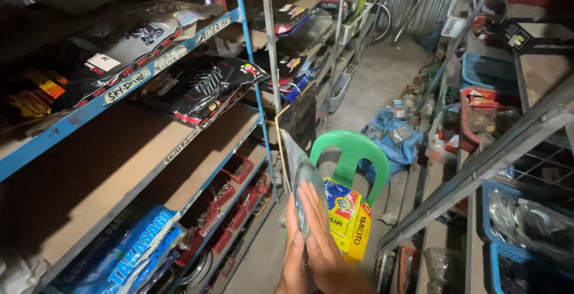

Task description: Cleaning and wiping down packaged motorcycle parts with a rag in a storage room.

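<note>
Both hands [311, 240] clasp a clear packet [299, 174] (upright) between them.

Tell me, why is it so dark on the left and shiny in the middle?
Head view: the left shelves lie in deep shadow; glare streaks the plastic-wrapped packet between both hands; daylight brightens the far floor; the edges look bent.

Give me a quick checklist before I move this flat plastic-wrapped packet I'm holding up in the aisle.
1. Both hands on the flat packet: ok; left hand and right hand press its lower end.
2. Grip firm: cannot tell; fingers lie flat.
3. Packet upright: ok, slightly tilted.
4. Aisle ahead free: not ok; green plastic chair with yellow packages stands right behind.
5. Free space on the brown shelf at left: ok.
</note>
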